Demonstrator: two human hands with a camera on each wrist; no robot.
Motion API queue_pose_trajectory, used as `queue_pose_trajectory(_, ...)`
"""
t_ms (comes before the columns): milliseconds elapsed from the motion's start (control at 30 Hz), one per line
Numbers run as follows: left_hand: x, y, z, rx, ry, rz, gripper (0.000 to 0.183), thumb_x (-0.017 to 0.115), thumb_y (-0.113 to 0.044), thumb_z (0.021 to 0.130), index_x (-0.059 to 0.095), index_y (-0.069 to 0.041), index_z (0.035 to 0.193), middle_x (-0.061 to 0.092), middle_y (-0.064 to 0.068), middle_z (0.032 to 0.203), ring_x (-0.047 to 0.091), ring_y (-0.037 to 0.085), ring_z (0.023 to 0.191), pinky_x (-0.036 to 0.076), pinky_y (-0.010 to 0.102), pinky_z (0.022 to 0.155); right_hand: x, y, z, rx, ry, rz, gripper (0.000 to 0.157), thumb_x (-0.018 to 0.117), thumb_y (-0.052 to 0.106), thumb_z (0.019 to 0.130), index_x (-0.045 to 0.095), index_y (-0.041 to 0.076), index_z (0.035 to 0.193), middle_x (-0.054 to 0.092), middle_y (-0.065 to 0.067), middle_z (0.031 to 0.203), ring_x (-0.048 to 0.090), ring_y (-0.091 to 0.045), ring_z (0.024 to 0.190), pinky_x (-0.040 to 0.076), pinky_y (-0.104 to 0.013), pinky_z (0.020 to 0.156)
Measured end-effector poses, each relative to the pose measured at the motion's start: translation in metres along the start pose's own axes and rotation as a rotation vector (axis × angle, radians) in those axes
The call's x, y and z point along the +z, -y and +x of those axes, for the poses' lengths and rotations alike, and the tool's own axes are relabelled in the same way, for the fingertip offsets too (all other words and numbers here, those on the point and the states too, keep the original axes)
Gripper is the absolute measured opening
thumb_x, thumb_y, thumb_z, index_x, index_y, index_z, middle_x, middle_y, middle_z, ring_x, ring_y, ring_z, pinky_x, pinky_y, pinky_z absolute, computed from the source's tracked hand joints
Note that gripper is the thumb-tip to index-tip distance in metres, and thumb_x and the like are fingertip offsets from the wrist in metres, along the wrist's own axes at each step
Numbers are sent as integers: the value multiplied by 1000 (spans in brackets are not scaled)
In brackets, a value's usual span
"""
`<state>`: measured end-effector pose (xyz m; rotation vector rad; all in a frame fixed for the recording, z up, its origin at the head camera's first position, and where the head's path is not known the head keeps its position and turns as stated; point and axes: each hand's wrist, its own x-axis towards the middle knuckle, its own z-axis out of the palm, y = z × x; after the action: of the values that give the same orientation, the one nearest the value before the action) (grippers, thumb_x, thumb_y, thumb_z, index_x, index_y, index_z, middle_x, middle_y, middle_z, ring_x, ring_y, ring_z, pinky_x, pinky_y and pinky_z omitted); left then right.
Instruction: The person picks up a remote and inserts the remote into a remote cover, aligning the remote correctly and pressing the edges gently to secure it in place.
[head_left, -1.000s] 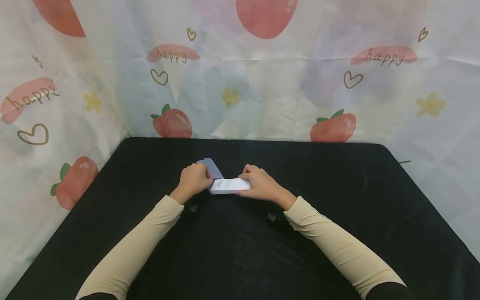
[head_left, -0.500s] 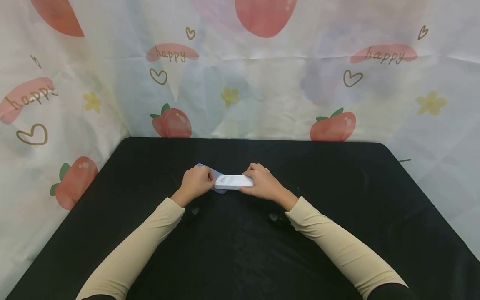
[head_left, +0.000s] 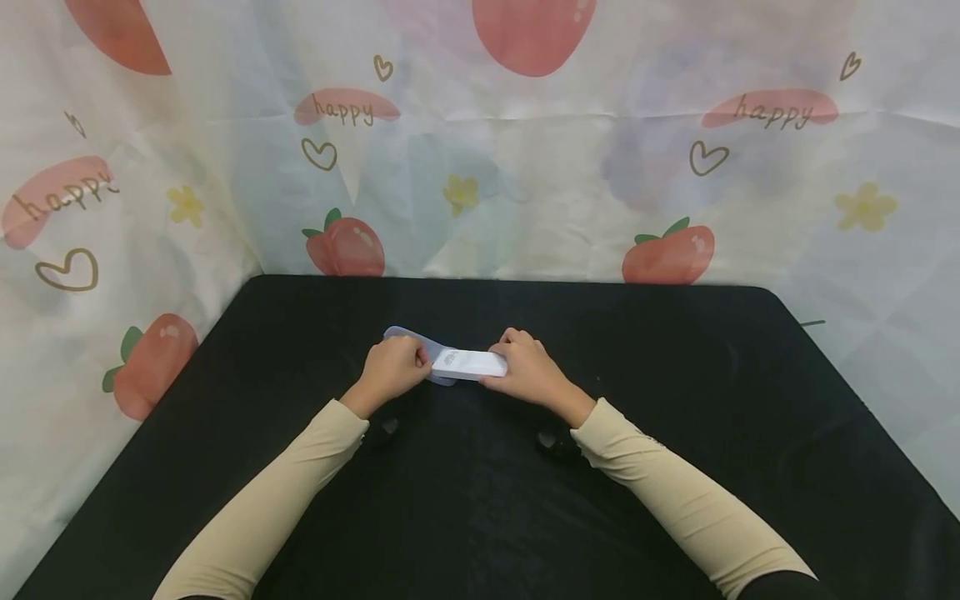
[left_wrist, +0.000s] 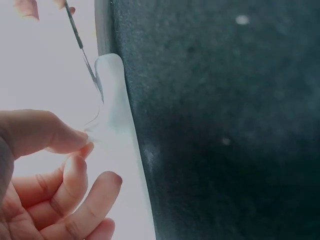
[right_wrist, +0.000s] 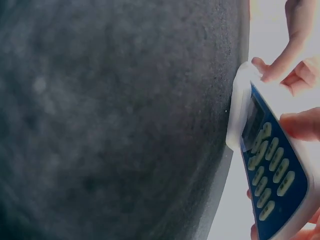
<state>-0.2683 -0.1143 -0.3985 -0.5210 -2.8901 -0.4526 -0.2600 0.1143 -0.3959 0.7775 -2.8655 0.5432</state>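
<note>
My right hand point(head_left: 531, 369) grips a white remote control point(head_left: 471, 364) by one end, its printed back facing up in the head view. The right wrist view shows the remote's blue face with several pale buttons and a dark screen. A translucent bluish sleeve-like cover point(head_left: 414, 335) lies at the remote's left end. In the right wrist view, the cover point(right_wrist: 239, 107) wraps that screen end. Thumb and fingertip of my left hand point(head_left: 393, 365) pinch the cover's edge. In the left wrist view the cover point(left_wrist: 114, 85) stretches out beyond the pinch, while the other fingers are loosely curled.
Both hands work over a black table point(head_left: 480, 500), toward its far side. A pale curtain point(head_left: 555, 167) printed with fruit, hearts and flowers hangs behind and to the left. Two small shiny spots, including a clear round bit point(head_left: 547, 438), show on the table nearer than the hands.
The remote has shifted slightly right and away from me in my right hand. The cover has turned flatter, its far end now lower and further left. My left hand keeps its pinch.
</note>
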Motion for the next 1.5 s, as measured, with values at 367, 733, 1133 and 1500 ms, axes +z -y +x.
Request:
queue_pose_trajectory(367, -1, 0, 1, 2, -14, -38, 10, 63, -14, 79, 64, -9, 70, 52, -2, 55, 45, 9, 50, 30, 20, 45, 3, 7, 1, 20, 7, -32, 44, 73, 39, 77, 70, 4, 103, 59, -9, 96, 52, -20, 82, 39, -32, 67)
queue_pose_trajectory(733, 4, 5, 1, -16, 38, -93, 11, 65, -17, 84, 66, -8, 78, 57, 0, 63, 47, 10, 55, 34, 21, 50, 3, 9, 2, -53, -35, -45, 51, 81, 36, 71, 67, 5, 109, 58, -7, 101, 51, -22, 90, 37, -34, 71)
queue_pose_trajectory(1133, -2, 15, 21, 1, 77, -160, 21, 62, -19, 91, 72, -9, 106, 65, 7, 102, 58, 21, 97, 48, 38, 85, 6, 6, 3, -66, -55, -46, 54, 83, 32, 69, 65, 7, 113, 56, -8, 106, 48, -24, 94, 38, -36, 74)
queue_pose_trajectory(1500, 8, 16, 42, -4, 109, -371, 13, 68, -17, 85, 76, -6, 88, 70, 10, 92, 58, 16, 80, 43, 25, 68, 5, 9, 4, -67, -46, -51, 52, 83, 28, 69, 64, 7, 112, 55, -8, 105, 47, -25, 94, 38, -36, 73)
